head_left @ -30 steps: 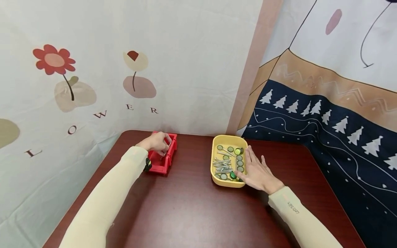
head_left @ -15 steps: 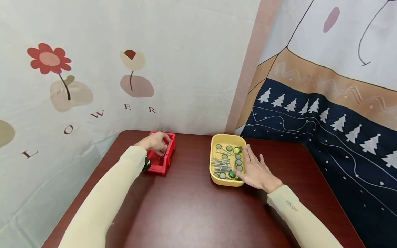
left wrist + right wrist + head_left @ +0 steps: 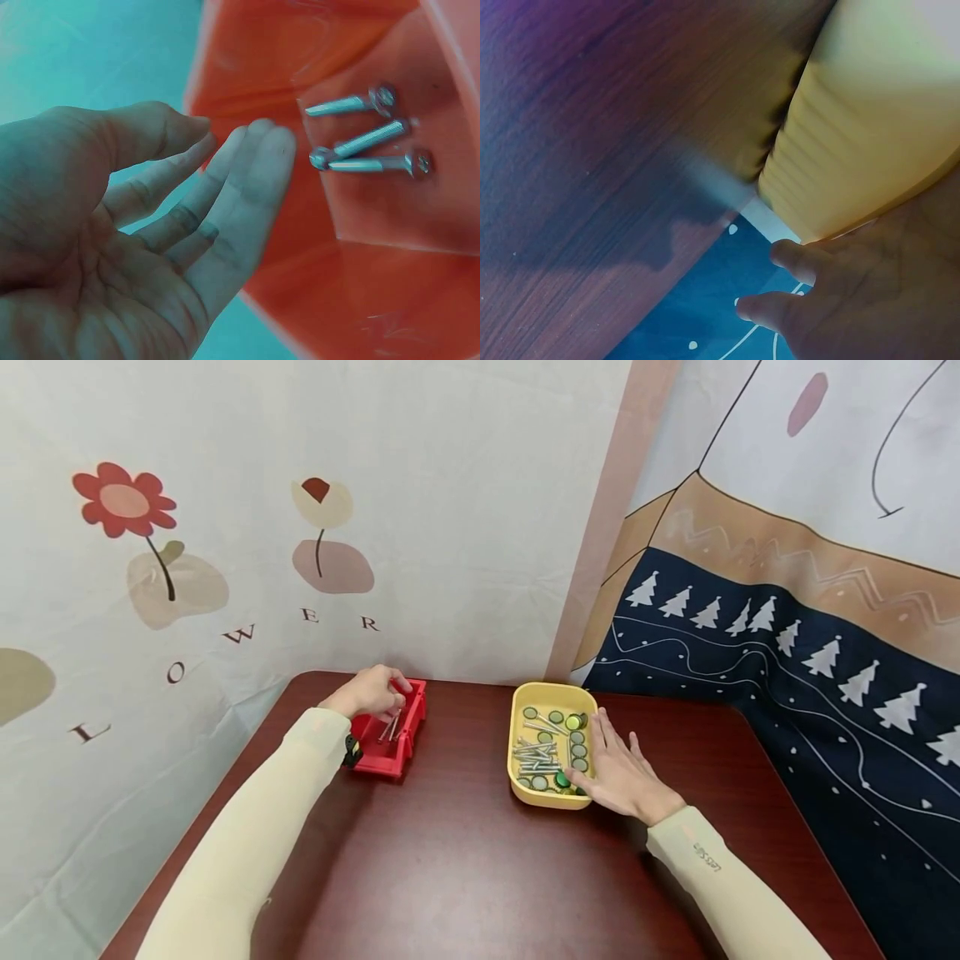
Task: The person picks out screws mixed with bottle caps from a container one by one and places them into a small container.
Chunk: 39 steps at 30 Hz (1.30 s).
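My left hand (image 3: 372,692) hovers over a red plastic bin (image 3: 378,767), its fingers loosely bent and holding nothing. In the left wrist view, 3 silver screws (image 3: 373,139) lie on the bin's floor, just beyond the fingertips. On the right stands a yellow tray (image 3: 553,803) with several silver screws (image 3: 536,758) and several bottle caps (image 3: 577,751), some green or yellow. My right hand (image 3: 628,778) rests with extended fingers along the tray's right side, its thumb reaching over the rim. The right wrist view shows the tray's yellow outer wall (image 3: 855,142) beside this hand.
Both containers stand near the far edge of a dark reddish-brown table (image 3: 450,860). Behind it hangs a pale cloth (image 3: 465,527) with printed flowers. A dark blue cloth (image 3: 705,668) with white trees hangs at the right.
My left hand has lifted slightly out of the red bin, leaving screws visible below it. A silver piece seen at its fingers earlier is gone from them. The right hand stays put.
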{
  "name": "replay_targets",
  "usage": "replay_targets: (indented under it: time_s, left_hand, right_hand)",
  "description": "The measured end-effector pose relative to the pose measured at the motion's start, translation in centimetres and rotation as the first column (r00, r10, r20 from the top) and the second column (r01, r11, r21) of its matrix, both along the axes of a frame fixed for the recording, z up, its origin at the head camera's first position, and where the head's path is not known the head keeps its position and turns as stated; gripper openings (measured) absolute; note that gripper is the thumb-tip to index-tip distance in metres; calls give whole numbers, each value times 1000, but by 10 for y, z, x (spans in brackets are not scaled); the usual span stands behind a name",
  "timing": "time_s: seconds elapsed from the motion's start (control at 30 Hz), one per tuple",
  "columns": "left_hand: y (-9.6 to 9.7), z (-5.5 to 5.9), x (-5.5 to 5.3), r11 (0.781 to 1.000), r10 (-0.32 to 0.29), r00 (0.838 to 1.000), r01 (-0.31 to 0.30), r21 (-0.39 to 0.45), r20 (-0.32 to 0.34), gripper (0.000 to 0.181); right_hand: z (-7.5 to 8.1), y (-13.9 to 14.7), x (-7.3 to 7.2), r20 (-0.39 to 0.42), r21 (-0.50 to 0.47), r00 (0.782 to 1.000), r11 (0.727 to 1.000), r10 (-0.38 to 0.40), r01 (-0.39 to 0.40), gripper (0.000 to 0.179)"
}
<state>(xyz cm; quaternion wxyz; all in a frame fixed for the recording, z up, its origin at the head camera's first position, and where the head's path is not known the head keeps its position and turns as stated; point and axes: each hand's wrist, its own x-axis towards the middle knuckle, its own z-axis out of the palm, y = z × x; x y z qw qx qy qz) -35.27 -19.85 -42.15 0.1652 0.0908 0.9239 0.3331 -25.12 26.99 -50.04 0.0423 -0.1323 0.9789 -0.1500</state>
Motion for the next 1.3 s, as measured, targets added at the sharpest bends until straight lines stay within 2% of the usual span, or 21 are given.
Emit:
replay_targets:
  time_s: [0.1, 0.23, 0.43, 0.6, 0.7, 0.9, 1.1, 1.3]
  left_hand:
    - [3, 5, 2, 1000, 18, 999, -18, 5, -44, 34]
    - [9, 11, 5, 999, 24, 990, -27, -20, -139, 33]
    - [24, 18, 7, 996, 17, 963, -39, -75, -268, 33]
    - [41, 21, 10, 997, -6, 945, -18, -72, -326, 35]
    - [54, 22, 12, 997, -33, 933, 3, -83, -360, 39]
    - [83, 25, 19, 986, -103, 904, 39, -160, -415, 50]
    - [115, 27, 22, 968, -194, 866, 93, -234, -461, 58]
    - [146, 26, 26, 941, -283, 844, 152, -302, -456, 62]
  right_hand:
    - [0, 1, 0, 5, -3, 1000, 1000, -1, 1, 115]
    - [0, 1, 1, 7, -2, 1000, 1000, -2, 2, 115]
    - [0, 2, 0, -1, -9, 1000, 1000, -5, 5, 115]
    - [-1, 2, 0, 3, -12, 1000, 1000, -5, 5, 116]
    - [-2, 2, 0, 7, -16, 1000, 1000, -6, 6, 116]
    - [-2, 2, 1, -2, -9, 1000, 1000, -2, 2, 116]
    - [-2, 1, 2, -41, -10, 999, 1000, 17, -17, 113]
    - [-2, 1, 2, -41, -11, 999, 1000, 11, -12, 113]
